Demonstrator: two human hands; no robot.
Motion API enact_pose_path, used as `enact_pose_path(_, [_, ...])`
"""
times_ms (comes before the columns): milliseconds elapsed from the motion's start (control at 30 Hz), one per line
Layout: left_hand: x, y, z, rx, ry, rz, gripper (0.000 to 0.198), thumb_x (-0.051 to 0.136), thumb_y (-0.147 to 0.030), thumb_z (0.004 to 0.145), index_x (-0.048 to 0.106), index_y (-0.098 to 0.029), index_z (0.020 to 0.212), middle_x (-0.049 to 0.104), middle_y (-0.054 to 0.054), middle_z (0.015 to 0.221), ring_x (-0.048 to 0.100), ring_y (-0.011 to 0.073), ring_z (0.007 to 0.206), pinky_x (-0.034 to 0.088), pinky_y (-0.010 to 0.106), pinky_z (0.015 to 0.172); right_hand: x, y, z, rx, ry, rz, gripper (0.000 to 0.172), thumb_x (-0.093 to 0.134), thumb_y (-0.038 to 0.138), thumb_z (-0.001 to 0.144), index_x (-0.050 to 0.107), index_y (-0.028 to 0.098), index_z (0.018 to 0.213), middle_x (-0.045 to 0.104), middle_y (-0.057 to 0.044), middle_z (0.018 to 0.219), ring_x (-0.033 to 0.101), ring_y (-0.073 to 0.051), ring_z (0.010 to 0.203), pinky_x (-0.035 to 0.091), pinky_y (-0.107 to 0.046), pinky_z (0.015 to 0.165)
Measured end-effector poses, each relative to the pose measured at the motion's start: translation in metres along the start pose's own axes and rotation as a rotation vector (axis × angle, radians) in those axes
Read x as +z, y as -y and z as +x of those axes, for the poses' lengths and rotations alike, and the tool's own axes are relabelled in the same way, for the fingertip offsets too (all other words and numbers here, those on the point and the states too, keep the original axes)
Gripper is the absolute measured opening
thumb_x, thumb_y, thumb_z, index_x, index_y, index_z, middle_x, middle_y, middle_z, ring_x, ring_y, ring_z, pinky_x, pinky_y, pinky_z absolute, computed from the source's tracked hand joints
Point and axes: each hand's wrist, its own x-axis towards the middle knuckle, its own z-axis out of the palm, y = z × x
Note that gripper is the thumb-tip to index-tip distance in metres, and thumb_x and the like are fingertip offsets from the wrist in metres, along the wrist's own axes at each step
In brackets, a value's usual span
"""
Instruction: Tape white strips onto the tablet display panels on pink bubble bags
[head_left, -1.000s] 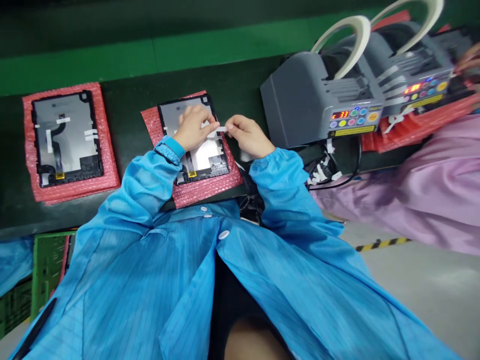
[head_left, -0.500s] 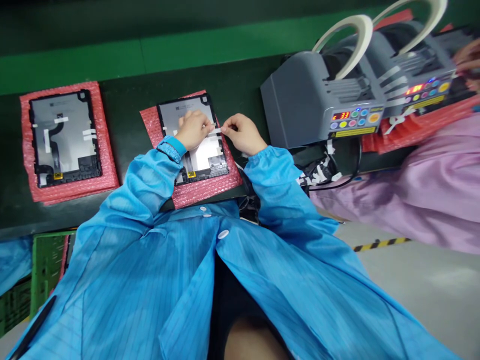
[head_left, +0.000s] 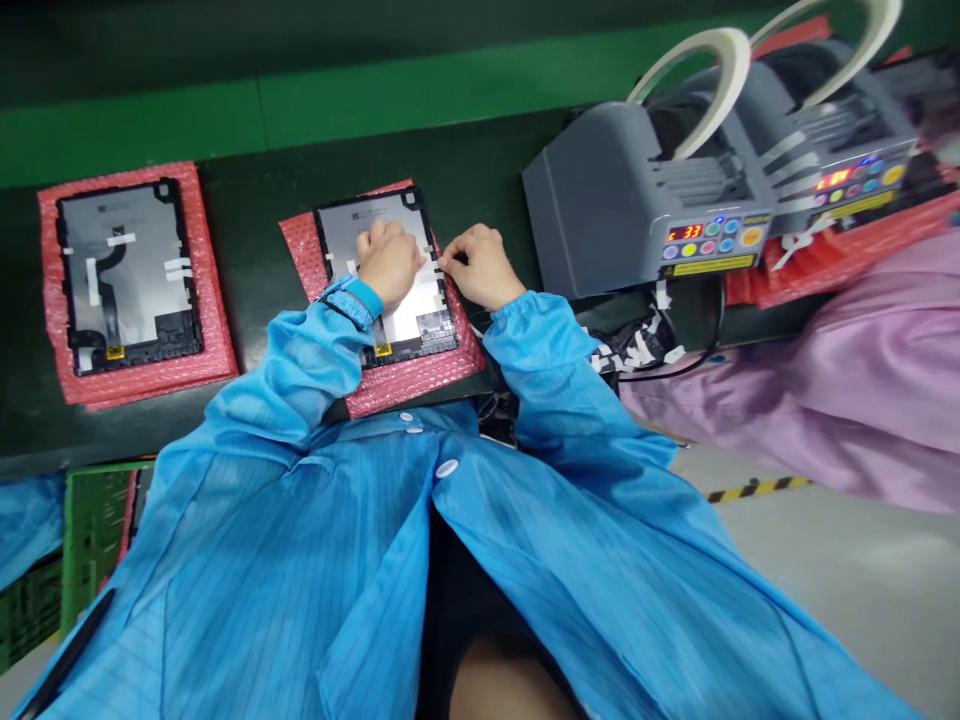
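A tablet screen assembly (head_left: 421,322) in a black frame lies face-down under my hands, its silvery back showing. My left hand (head_left: 391,262) rests on that back with fingers curled and closed, and hides whatever is under the fingertips. At the frame's right edge, my right hand (head_left: 484,266) is closed in a pinch on the end of a short strip of white tape, mostly hidden by the fingers. Pink bubble wrap (head_left: 409,385) lies beneath the assembly. Near its lower edge is a yellow connector patch (head_left: 383,349).
Left on the dark bench, a second screen assembly (head_left: 146,285) with white tape pieces sits on stacked pink bubble wrap (head_left: 217,340). To the right stand two grey tape dispensers, the nearer dispenser (head_left: 592,210) displaying 33. A person's pink sleeve (head_left: 862,390) is at far right.
My left hand has shifted slightly right across the assembly, its fingers more curled. My right fingertips have come closer to the frame's edge, and less tape shows between the hands.
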Motion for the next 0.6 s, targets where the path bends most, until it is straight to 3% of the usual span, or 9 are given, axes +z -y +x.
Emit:
enact_pose_path(233, [0.003, -0.001, 0.000, 0.004, -0.020, -0.024, 0.019, 0.053, -0.029, 0.096, 0.068, -0.017, 0.094, 0.063, 0.015, 0.119, 0.044, 0.0368, 0.128, 0.032, 0.049, 0.108, 0.007, -0.002, 0.007, 0.022, -0.023, -0.004, 0.018, 0.057, 0.030, 0.090, 0.067, 0.016, 0.086, 0.060, -0.015, 0.105, 0.049, -0.033, 0.117, 0.033, -0.060, 0.111])
enact_pose_path(367, [0.000, -0.002, -0.005, -0.021, -0.045, -0.034, 0.014, 0.058, -0.029, 0.094, 0.065, -0.017, 0.098, 0.060, 0.016, 0.122, 0.043, 0.0378, 0.131, 0.030, 0.049, 0.109, -0.001, -0.002, 0.004, 0.011, -0.050, 0.003, 0.020, 0.060, 0.034, 0.088, 0.068, 0.016, 0.084, 0.060, -0.014, 0.096, 0.051, -0.033, 0.112, 0.034, -0.061, 0.110])
enact_pose_path(467, [0.000, -0.001, -0.008, -0.038, -0.096, -0.042, 0.018, 0.062, -0.031, 0.092, 0.061, -0.019, 0.105, 0.059, 0.015, 0.125, 0.044, 0.0367, 0.129, 0.032, 0.048, 0.107, -0.008, 0.001, -0.012, -0.013, -0.097, 0.001, 0.026, 0.055, 0.035, 0.090, 0.070, 0.015, 0.095, 0.060, -0.014, 0.097, 0.053, -0.031, 0.107, 0.036, -0.060, 0.109])
enact_pose_path(600, [0.000, -0.001, -0.009, -0.017, -0.112, -0.031, 0.019, 0.062, -0.033, 0.094, 0.059, -0.019, 0.107, 0.060, 0.013, 0.124, 0.045, 0.0337, 0.127, 0.034, 0.046, 0.106, -0.008, 0.018, -0.044, -0.045, -0.072, -0.078, 0.041, 0.037, 0.024, 0.095, 0.065, 0.019, 0.124, 0.059, -0.014, 0.114, 0.051, -0.030, 0.112, 0.041, -0.053, 0.104])
